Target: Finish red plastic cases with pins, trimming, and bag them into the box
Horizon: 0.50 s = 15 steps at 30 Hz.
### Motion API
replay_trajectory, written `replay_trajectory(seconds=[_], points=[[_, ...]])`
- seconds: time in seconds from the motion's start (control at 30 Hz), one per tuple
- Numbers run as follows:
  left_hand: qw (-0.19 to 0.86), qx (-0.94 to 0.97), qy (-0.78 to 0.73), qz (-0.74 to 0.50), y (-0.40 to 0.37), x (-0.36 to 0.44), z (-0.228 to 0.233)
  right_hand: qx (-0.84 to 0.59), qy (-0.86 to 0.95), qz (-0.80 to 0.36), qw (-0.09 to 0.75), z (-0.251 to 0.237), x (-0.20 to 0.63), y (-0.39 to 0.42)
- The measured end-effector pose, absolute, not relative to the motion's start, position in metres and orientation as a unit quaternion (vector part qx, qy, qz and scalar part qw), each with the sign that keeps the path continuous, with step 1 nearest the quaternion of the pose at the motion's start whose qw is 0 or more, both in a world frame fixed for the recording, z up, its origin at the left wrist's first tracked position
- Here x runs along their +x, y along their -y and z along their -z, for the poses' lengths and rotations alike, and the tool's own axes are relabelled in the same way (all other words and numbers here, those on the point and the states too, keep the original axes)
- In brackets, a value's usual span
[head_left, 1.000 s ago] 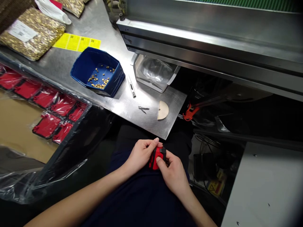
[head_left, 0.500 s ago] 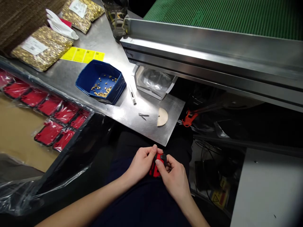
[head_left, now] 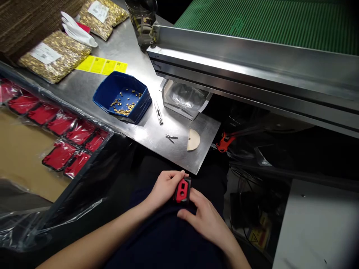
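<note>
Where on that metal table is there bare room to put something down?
Bare steel lies on the metal table between the yellow labels and the blue bin, and along the near edge before the tweezers and wooden half-disc. The far left is crowded with bagged brass parts.

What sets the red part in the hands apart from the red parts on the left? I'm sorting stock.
The red part is bare; the red parts on the left lie under clear plastic film. The held one sits between the left hand and right hand over the lap; the others lie flat in rows. The held one looks smaller, with a window cut-out. Both are red with black edges.
</note>
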<state>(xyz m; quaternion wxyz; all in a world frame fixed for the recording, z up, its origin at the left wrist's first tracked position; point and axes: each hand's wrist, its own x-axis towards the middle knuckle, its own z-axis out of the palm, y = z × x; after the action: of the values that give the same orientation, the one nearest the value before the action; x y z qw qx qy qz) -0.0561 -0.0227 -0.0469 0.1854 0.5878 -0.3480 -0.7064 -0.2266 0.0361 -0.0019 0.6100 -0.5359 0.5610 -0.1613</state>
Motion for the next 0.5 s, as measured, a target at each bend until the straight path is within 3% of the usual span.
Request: replay_trajectory(seconds=[0.17, 0.5], points=[[0.210, 0.549, 0.307, 0.748, 0.042, -0.046, 0.046, -0.532, -0.614, 0.208, 0.546, 0.007, -0.217, -0.033], [0.235, 0.383, 0.444, 0.775, 0.050, -0.028, 0.025, -0.490, -0.560, 0.334, 0.579, 0.004, -0.221, -0.008]])
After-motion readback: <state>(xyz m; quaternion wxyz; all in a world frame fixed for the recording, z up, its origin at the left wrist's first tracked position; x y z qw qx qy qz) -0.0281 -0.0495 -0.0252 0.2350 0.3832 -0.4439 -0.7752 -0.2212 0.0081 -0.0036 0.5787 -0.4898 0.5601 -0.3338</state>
